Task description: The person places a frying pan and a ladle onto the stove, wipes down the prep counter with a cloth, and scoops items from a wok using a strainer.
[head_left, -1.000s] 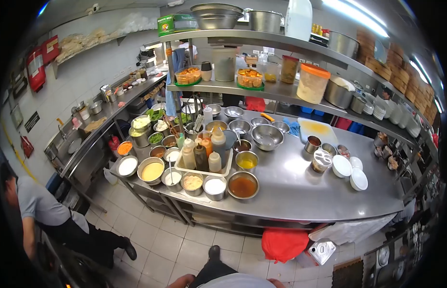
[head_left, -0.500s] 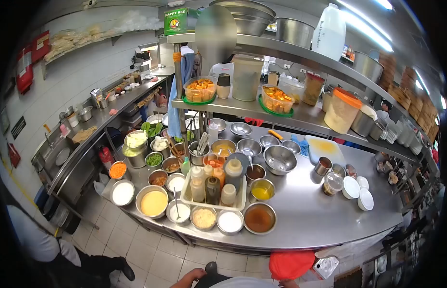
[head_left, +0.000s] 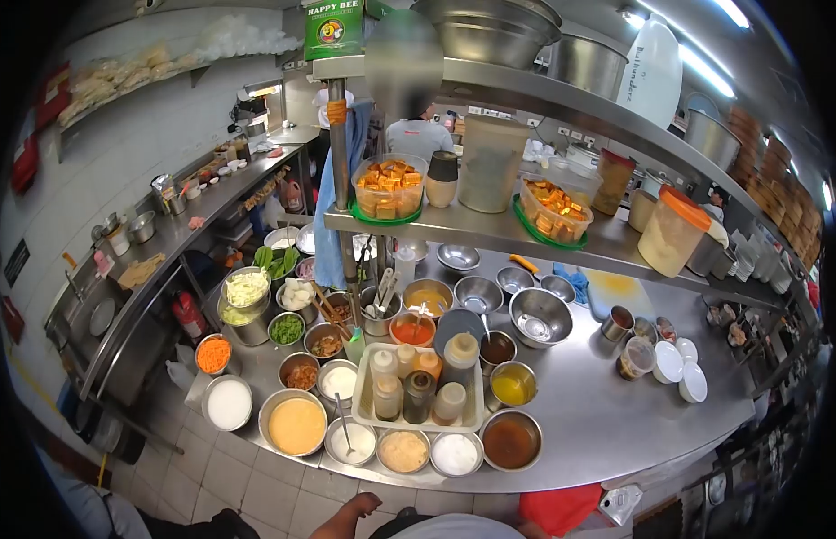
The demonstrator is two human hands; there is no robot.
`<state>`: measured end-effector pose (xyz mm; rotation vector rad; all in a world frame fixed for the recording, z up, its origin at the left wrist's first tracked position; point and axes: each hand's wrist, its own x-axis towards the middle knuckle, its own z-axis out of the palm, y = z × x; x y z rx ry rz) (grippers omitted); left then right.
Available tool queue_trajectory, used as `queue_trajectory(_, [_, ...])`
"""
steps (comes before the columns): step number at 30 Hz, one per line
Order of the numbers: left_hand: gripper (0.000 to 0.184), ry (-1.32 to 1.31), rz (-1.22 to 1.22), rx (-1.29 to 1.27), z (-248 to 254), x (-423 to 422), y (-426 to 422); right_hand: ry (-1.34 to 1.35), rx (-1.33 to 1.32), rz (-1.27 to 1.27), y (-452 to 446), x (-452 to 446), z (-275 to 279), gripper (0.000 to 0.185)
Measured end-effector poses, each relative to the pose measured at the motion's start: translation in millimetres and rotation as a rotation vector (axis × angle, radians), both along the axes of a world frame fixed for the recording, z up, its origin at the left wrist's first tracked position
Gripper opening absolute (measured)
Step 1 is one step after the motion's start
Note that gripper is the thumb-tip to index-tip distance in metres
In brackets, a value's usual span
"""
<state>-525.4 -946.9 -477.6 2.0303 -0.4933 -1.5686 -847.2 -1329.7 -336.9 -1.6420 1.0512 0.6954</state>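
Observation:
At the bottom edge my left hand [head_left: 362,505] hangs low over the tiled floor, in front of the steel counter [head_left: 615,404]. Its fingers look curled in, and I see nothing in them. Only a sliver of skin shows at the bottom right, beside a red bag [head_left: 561,510]; my right hand itself is out of view. Nearest to my left hand along the counter's front edge stand a bowl of white cream with a spoon [head_left: 350,442], a bowl of beige crumbs [head_left: 403,451], a bowl of white powder [head_left: 456,455] and a bowl of brown sauce [head_left: 511,440].
A tray of squeeze bottles [head_left: 418,386] stands behind the front bowls. Overhead, the lower shelf [head_left: 472,225] bears tubs of orange-wrapped cubes [head_left: 390,187]. White bowls [head_left: 694,383] sit at the right. Part of another person [head_left: 112,508] shows at bottom left.
The view has moved closer to the counter and tilted, so the bowls and bottles appear larger and lower. My left hand shows slightly higher. Nothing on the counter has visibly been moved.

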Motion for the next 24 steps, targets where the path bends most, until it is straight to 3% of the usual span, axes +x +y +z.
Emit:
queue_trajectory(2, [0.053, 0.002, 0.007, -0.054, -4, 3, 3, 0.019, 0.032, -0.014, -12, -6, -17, 0.031])
queue_trajectory(4, [0.061, -0.679, -0.745, -0.305, 25, 11, -3, 0.007, 0.074, 0.056, -26, -20, -52, 0.029])
queue_trajectory(5, [0.064, -0.614, -0.691, -0.228, 36, 11, -8, -0.005, 0.105, 0.109, -38, -28, -85, 0.028])
queue_trajectory(6, [0.066, -0.545, -0.628, -0.150, 37, 8, -8, -0.048, 0.453, 0.163, -38, -13, -101, 0.027])
queue_trajectory(7, [0.066, -0.588, -0.578, -0.184, 39, 6, -4, 0.013, 0.121, 0.185, -46, -32, -100, 0.027])
queue_trajectory(8, [0.066, -0.634, -0.520, -0.215, 37, 0, 3, 0.033, 0.085, 0.204, -43, -20, -80, 0.027])
queue_trajectory(9, [0.062, -0.355, -0.100, -0.140, 49, -12, 6, 0.037, 0.072, 0.243, -44, -6, -71, 0.027])
queue_trajectory(11, [0.048, 0.003, 0.479, 0.042, 97, -26, 9, 0.021, 0.054, 0.355, -41, 26, -53, 0.026])
queue_trajectory(12, [0.040, 0.081, 0.635, 0.155, 104, -39, 16, 0.011, 0.056, 0.421, -40, 41, -49, 0.026])
queue_trajectory(13, [0.036, -0.107, 0.635, 0.024, 89, -59, 34, 0.000, 0.057, 0.490, -39, 56, -49, 0.026])
queue_trajectory(15, [0.036, -0.185, 0.635, -0.027, 81, -102, 65, -0.022, 0.060, 0.628, -34, 83, -46, 0.026])
queue_trajectory(17, [0.031, -0.313, 0.474, 0.076, 88, -138, 86, -0.040, 0.060, 0.758, -27, 108, -40, 0.026])
queue_trajectory(18, [0.031, -0.319, 0.509, 0.087, 93, -157, 94, -0.046, 0.061, 0.824, -23, 120, -34, 0.026])
queue_trajectory(20, [0.031, 0.028, 0.834, 0.320, 101, -198, 109, -0.054, 0.051, 0.913, -12, 136, -21, 0.026])
queue_trajectory(24, [0.032, 0.125, 1.068, 0.367, 93, -282, 126, -0.040, 0.011, 0.796, 2, 136, -21, 0.026])
